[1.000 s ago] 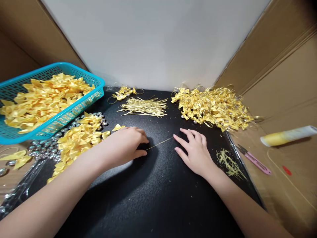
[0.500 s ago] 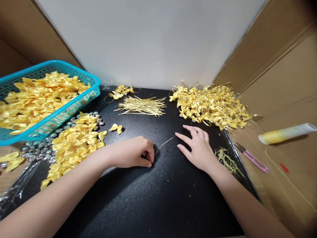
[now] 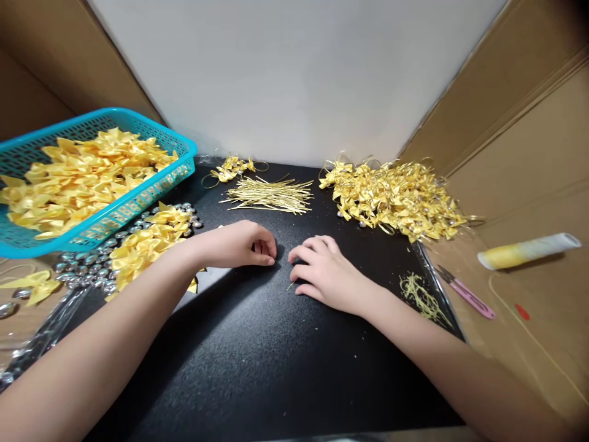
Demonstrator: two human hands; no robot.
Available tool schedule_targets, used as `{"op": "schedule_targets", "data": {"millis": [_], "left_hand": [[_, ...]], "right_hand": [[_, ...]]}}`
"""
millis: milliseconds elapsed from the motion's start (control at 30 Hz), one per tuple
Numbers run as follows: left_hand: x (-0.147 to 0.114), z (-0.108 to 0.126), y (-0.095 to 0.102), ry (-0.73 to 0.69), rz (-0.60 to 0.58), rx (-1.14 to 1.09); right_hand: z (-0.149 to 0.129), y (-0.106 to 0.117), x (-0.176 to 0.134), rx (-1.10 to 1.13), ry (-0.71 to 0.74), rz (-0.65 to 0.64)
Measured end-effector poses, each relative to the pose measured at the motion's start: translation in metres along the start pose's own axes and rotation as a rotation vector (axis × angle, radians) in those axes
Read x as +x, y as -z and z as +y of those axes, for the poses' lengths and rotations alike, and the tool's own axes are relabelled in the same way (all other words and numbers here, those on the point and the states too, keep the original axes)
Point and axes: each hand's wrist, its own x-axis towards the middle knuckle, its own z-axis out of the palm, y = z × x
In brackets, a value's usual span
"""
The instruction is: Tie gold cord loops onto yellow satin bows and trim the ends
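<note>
My left hand point(image 3: 252, 245) is over the middle of the black tabletop point(image 3: 257, 368), fingers curled and the thumb close to the index finger. What it pinches, if anything, is hidden. Facing it a little lower is my right hand point(image 3: 324, 274), its fingers bent and apart above the surface. A short bit of thin gold cord point(image 3: 290, 286) shows by its thumb; the rest is covered by the hand. Behind both hands lies a bundle of cut gold cords point(image 3: 271, 195). Loose yellow ribbon bows point(image 3: 147, 248) are heaped left of my left hand, partly behind the forearm.
A blue basket point(image 3: 188, 162) of yellow bows stands at left, with silvery beads point(image 3: 94, 265) below it. Bows with cord loops point(image 3: 391, 199) are piled back right, a smaller group point(image 3: 232, 167) back left. Cord scraps point(image 3: 421, 298), pink-handled snips point(image 3: 469, 296) and a tube point(image 3: 529, 250) are at right.
My left hand has moved up and slightly left. My right hand has come left towards it, and the cord that stretched between them is now mostly out of sight. The view has shifted slightly.
</note>
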Motion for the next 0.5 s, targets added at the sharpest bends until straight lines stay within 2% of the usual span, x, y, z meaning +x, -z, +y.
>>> {"op": "schedule_targets", "data": {"millis": [100,200,333,400,500], "left_hand": [[-0.003,0.001,0.001,-0.011,0.019,0.006],[-0.006,0.003,0.002,-0.031,0.103,0.054],[0.000,0.014,-0.011,-0.146,0.209,-0.004],[0.008,0.022,-0.026,-0.276,0.196,-0.166],[0.019,0.033,-0.052,-0.318,0.241,-0.469]], "right_hand": [[0.000,-0.001,0.015,0.011,0.019,-0.127],[0.002,0.000,0.014,0.085,-0.014,-0.138],[0.002,0.004,-0.004,0.305,-0.190,0.026],[0.001,0.004,-0.013,0.357,-0.278,0.147],[0.000,0.001,-0.022,0.417,-0.359,0.294]]}}
